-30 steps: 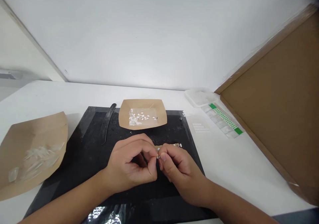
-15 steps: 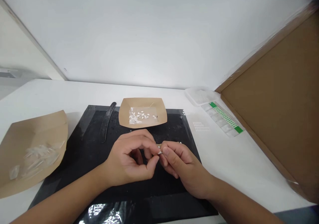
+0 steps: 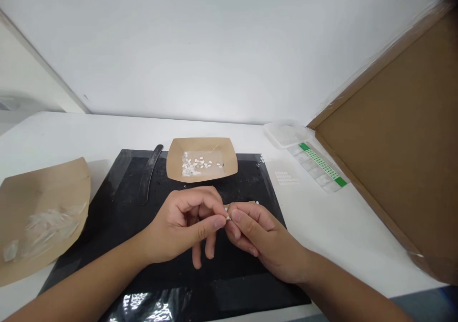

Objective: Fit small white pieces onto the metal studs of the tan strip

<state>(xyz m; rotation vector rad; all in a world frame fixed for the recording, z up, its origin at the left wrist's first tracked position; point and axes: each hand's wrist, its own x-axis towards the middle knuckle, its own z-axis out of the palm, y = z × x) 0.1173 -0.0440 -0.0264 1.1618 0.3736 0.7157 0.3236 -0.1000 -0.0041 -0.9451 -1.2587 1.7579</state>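
Observation:
My left hand [image 3: 189,224] and my right hand [image 3: 263,236] meet over the black mat [image 3: 171,284]. With thumb and forefinger together, my left hand pinches at a small white piece [image 3: 228,217] between the hands. Thumb pressed on curled fingers, my right hand grips the same spot; most of what it holds is hidden. Another white bit shows just above the pinch. Beyond the hands, a brown paper tray [image 3: 171,162] contains several small white oval pieces [image 3: 201,162] on a clear sheet.
A black curved nail file [image 3: 152,174] lies on the mat's left. Another paper tray [image 3: 67,176] at left contains clear plastic slivers [image 3: 52,226]. On the right are rows of white pieces [image 3: 286,178], a clear case with a green label [image 3: 322,164], a translucent lid [image 3: 286,133] and a cardboard panel [image 3: 390,136].
My left thumb and forefinger have closed together at the white piece, while its other fingers have dropped lower. My right hand keeps its grip. The view has shifted slightly.

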